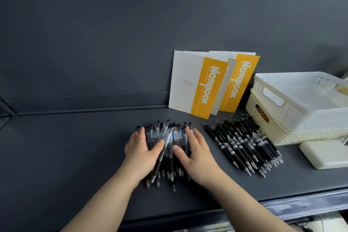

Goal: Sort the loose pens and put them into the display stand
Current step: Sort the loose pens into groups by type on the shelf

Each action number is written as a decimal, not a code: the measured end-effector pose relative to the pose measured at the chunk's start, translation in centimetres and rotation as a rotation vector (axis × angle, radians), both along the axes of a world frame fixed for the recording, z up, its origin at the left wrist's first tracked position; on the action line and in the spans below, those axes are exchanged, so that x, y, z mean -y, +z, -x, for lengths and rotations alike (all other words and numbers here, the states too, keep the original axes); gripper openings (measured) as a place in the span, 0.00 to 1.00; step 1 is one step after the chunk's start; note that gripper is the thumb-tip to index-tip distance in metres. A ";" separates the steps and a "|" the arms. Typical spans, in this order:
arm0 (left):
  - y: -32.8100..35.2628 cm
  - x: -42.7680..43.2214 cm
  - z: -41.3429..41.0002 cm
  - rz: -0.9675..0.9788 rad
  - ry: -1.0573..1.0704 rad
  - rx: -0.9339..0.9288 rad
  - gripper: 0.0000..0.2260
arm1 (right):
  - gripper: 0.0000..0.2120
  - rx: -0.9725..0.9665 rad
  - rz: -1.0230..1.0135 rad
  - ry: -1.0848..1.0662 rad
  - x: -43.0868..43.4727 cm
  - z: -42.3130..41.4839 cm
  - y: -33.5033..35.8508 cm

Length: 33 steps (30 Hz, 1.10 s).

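Note:
A pile of clear-barrelled pens with black grips [169, 135] lies on the dark shelf [75, 156], tips toward me. My left hand [140, 150] presses against the pile's left side with straight fingers. My right hand [195, 154] presses its right side the same way, the thumbs lying over the pens. A second group of black pens [243, 143] lies in a slanted row to the right, untouched. No display stand can be made out.
Two yellow-and-white notebooks [199, 84] lean on the dark back wall. White woven baskets [293, 107] are stacked at the right, with a cream lid [325, 153] in front of them. The shelf's front edge [282, 207] runs along the bottom right.

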<state>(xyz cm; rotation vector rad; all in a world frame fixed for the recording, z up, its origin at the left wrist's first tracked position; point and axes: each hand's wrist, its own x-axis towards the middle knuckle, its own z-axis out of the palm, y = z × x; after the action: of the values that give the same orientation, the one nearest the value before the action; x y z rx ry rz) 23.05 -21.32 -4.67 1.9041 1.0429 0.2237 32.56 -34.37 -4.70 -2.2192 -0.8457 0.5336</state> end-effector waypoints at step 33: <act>1.2 -2.2 3.1 -0.092 -0.042 -0.116 0.37 | 0.30 0.020 0.030 0.076 -4.3 3.1 -0.3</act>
<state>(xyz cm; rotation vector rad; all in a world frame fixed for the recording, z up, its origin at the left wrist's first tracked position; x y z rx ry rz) 20.00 -19.13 -3.49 2.0395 1.0845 0.1408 29.43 -30.10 -4.95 -2.2302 -0.9407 0.5647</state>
